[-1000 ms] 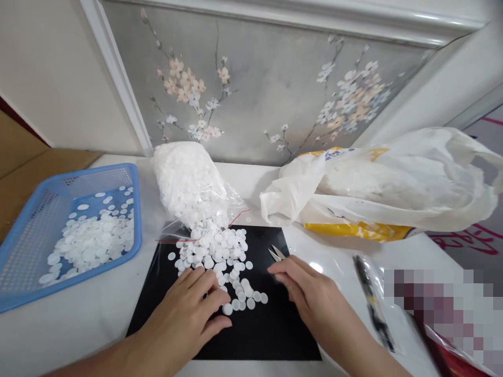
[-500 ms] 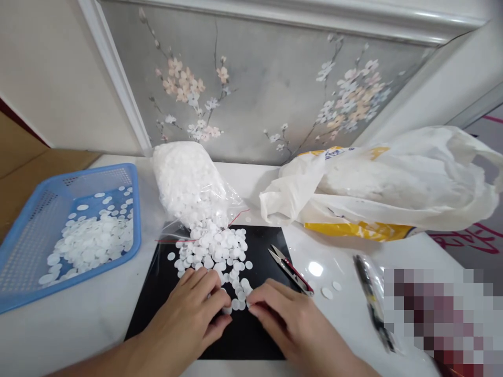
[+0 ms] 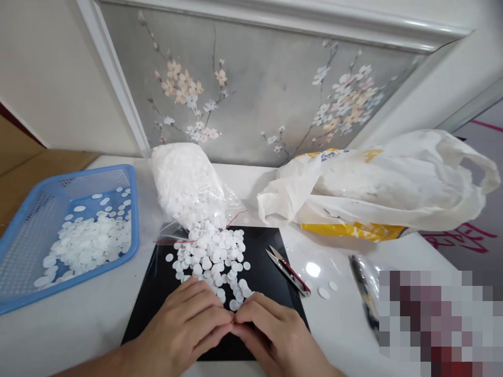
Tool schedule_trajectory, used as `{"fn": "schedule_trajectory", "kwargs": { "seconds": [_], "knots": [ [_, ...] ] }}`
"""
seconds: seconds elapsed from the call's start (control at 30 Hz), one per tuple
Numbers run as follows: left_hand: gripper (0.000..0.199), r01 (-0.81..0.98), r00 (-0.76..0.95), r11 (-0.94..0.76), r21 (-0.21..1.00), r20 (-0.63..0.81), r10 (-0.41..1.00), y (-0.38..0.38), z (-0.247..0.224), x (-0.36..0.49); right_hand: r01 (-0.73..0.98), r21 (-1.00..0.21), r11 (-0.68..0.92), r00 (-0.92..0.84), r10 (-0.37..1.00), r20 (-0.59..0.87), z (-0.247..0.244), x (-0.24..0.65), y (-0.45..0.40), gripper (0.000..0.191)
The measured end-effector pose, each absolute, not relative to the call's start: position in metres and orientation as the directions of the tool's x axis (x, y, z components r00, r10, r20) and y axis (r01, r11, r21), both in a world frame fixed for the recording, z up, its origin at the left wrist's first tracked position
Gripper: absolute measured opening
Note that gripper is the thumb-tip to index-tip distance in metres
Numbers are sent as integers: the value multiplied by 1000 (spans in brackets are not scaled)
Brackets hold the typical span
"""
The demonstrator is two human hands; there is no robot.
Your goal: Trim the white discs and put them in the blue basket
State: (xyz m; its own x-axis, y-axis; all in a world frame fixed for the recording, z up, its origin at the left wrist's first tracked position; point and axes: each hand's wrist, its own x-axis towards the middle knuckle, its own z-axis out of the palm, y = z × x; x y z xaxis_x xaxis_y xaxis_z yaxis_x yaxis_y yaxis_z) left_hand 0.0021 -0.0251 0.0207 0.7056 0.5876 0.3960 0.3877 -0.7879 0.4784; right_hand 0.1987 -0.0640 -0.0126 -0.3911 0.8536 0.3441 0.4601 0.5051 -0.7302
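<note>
Many small white discs [image 3: 216, 251] spill from a clear plastic bag [image 3: 184, 183] onto a black mat [image 3: 257, 262]. My left hand [image 3: 196, 322] and my right hand [image 3: 271, 327] meet fingertip to fingertip over the front part of the mat, just below the loose discs. Both hands have thumb and forefinger pinched together; whatever lies between them is too small and hidden to make out. Red-handled snips [image 3: 288, 271] lie at the mat's right side, beyond my right hand.
A blue basket [image 3: 135, 209] with white discs stands at the left. On the right lie a white and yellow plastic bag [image 3: 353, 204], two loose discs [image 3: 323, 292] and a black tool in clear wrapping [image 3: 363, 293]. A floral panel [image 3: 255, 89] rises behind.
My hands have come together; my right hand moved left, and its fingertips now touch those of my left hand. A disc that showed at my left fingertips is no longer visible.
</note>
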Motion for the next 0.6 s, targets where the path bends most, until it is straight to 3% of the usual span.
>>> {"fn": "schedule_trajectory", "kwargs": {
  "seconds": [0.1, 0.23, 0.3, 0.5, 0.6],
  "knots": [
    [20, 352, 755, -803, 481, 361, 547, -24, 19, 0, 450, -756, 476, -399, 864, 307, -8, 195, -60, 14],
    [30, 371, 810, -857, 359, 326, 487, -23, 18, -4, 610, -717, 336, -369, 922, 118, 6, 205, -52, 18],
    [28, 394, 806, -854, 340, 319, 499, -22, 17, -4, 726, -637, 259, -333, 943, 4, 16, 226, -48, 20],
    [20, 476, 668, -718, 508, 322, 671, -15, 6, -7, 944, -328, 41, -158, 927, -341, 28, 319, -33, 16],
    [16, 499, 588, -668, 553, 351, 729, -9, 5, -11, 973, -232, 12, -103, 917, -386, 26, 342, -28, 21]
  ]
}}
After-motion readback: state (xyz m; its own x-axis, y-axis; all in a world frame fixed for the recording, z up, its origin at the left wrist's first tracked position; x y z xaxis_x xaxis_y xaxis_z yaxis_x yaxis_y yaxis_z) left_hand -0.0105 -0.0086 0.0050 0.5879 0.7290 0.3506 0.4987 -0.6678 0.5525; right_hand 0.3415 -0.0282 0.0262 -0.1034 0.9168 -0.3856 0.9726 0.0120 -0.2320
